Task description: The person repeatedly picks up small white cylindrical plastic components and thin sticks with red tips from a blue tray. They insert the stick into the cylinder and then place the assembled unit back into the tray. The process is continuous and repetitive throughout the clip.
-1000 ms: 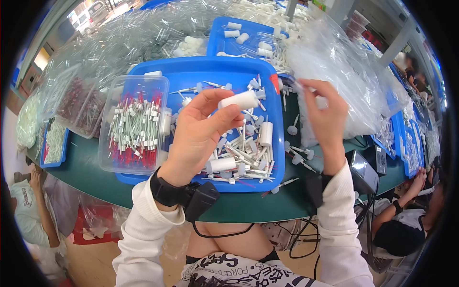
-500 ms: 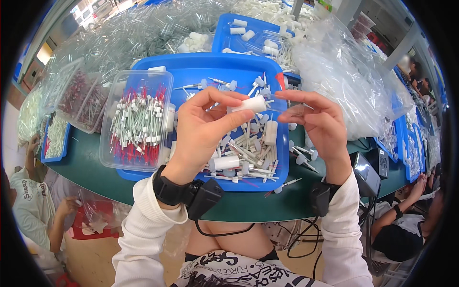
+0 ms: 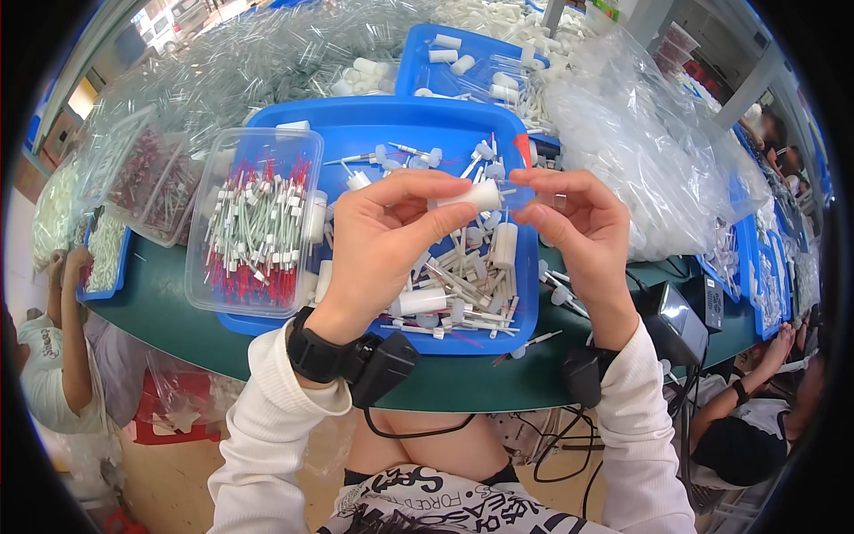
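Observation:
My left hand (image 3: pixel 382 231) pinches a white plastic cylinder (image 3: pixel 483 195) between thumb and fingertips, above the blue tray (image 3: pixel 311 114). A thin white stem juts from the cylinder's right end. At that end my right hand (image 3: pixel 578 227) has thumb and fingers closed about a clear plastic piece (image 3: pixel 513 199), whose exact shape is hard to make out. Beneath both hands, the tray holds many white thin-stemmed parts (image 3: pixel 463 285) with translucent caps, and a few more white cylinders (image 3: pixel 420 301).
A clear box (image 3: pixel 191 289) of red-and-white wired parts overlaps the tray's left side. Behind lie a heap of clear tubes (image 3: pixel 222 71), another blue tray (image 3: pixel 411 67) and a big plastic bag (image 3: pixel 623 133). Black devices (image 3: pixel 678 325) stand at right. People sit on both sides.
My right hand has moved slightly left toward the cylinder, and its thumb and fingers have come closer together. My left hand keeps its pinch, the cylinder shifting slightly right. A person at left has raised an arm.

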`<action>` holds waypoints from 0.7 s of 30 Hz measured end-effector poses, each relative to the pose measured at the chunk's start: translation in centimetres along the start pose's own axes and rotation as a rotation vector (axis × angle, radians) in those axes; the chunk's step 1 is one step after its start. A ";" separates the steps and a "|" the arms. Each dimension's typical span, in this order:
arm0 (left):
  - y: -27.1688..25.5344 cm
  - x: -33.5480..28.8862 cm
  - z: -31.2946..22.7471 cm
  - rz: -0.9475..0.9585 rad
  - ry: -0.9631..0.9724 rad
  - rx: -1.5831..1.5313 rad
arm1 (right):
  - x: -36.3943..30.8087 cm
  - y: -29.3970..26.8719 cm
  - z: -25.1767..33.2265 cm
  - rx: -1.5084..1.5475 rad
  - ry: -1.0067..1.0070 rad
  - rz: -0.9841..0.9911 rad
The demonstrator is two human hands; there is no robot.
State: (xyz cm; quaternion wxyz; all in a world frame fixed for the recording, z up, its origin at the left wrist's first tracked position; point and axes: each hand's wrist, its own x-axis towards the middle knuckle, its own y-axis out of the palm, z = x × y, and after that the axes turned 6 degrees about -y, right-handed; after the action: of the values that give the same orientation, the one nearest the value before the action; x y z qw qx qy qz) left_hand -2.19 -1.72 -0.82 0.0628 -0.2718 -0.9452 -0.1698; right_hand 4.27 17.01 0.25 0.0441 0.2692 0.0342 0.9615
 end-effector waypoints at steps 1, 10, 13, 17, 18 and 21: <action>0.0 0.0 0.0 0.003 0.002 -0.010 | -0.1 0.1 0.0 0.008 0.011 -0.014; -0.7 0.1 -0.9 0.117 -0.177 0.139 | -0.6 0.3 -0.5 -0.142 -0.064 0.098; -0.2 0.3 -0.9 -0.043 -0.124 0.008 | -0.4 0.7 -0.2 -0.117 -0.042 0.045; -0.8 0.3 -0.9 -0.013 -0.139 0.023 | -0.4 0.4 -0.1 -0.111 0.010 0.015; -0.7 0.2 -1.0 -0.009 -0.109 0.066 | -0.5 0.2 -0.3 -0.124 0.025 0.030; -0.3 0.0 -0.8 0.016 -0.043 0.100 | -0.8 0.9 -0.6 -0.132 0.040 0.050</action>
State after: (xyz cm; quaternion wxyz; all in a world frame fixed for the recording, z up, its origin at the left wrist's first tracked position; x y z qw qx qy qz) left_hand -2.33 -2.29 -0.18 0.0575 -0.2796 -0.9514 -0.1159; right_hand 4.63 16.04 -0.57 0.0373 0.2474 -0.0353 0.9675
